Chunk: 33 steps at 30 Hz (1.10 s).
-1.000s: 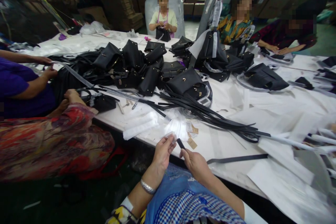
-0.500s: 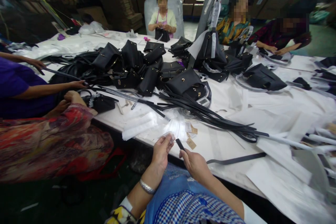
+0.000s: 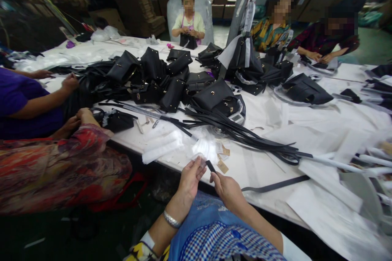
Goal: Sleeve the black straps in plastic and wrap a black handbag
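Observation:
My right hand (image 3: 228, 187) is closed round a black strap (image 3: 277, 184), whose short end sticks up past the thumb. The rest of the strap trails to the right over the table edge. My left hand (image 3: 190, 176) pinches a clear plastic sleeve (image 3: 199, 157) between thumb and fingertips, close to the strap's end. Whether strap and sleeve touch I cannot tell. Just beyond my fingers lies a stack of clear plastic sleeves (image 3: 206, 149), with brown paper tags (image 3: 223, 166) to its right.
A bundle of black straps (image 3: 245, 132) crosses the white table (image 3: 260, 173). Black handbags (image 3: 211, 97) are heaped behind it. White wrapping sheets (image 3: 333, 216) hang over the right edge. Co-workers sit close on my left, including a purple sleeve (image 3: 18, 94), and across the table.
My left hand and the sleeve have come slightly nearer the strap's end. At left, the purple-sleeved co-worker's hands have moved back and no longer stretch out a strap.

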Tool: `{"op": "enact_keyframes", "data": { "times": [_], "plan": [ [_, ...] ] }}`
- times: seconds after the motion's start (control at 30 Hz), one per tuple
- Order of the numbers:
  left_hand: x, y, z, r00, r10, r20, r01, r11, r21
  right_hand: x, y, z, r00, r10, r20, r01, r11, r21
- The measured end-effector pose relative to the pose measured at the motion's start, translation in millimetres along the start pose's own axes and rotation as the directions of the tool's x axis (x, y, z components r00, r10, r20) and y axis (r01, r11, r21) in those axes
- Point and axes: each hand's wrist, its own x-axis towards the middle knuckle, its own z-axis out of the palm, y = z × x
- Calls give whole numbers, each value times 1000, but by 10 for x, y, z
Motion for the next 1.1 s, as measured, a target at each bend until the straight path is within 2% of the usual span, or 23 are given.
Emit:
{"op": "enact_keyframes", "data": {
  "times": [0.37, 0.6, 0.67, 0.77, 0.87, 1.0, 1.07, 1.1],
  "plan": [
    [24, -40, -6, 1000, 15, -1, -15, 1000, -7, 8, 22, 23, 1000, -2, 15, 2, 1000, -7],
    [-27, -83, 19, 998, 41, 38, -44, 996, 77, 13, 56, 56, 998, -32, 46, 27, 996, 87],
    [-71, -132, 35, 997, 39, 62, -48, 988, 146, 47, 46, 49, 995, -58, 82, 45, 987, 156],
    [-112, -158, 51, 993, 48, 107, -73, 969, 237, 109, 20, -1, 980, -76, 183, 1, 925, 380],
    [-58, 18, 31, 985, 128, 113, -152, 958, 244, 108, 29, -106, 958, -115, 263, -44, 846, 531],
    [97, 464, -58, 944, 324, -62, -316, 942, 111, -15, 101, -261, 952, -171, 254, -14, 804, 594],
    [118, 562, -75, 939, 337, -72, -329, 938, 108, -47, 97, -304, 964, -144, 224, -14, 813, 581],
    [102, 545, -63, 947, 319, -44, -311, 942, 129, -40, 74, -314, 971, -134, 199, -4, 821, 571]
  ]
}}
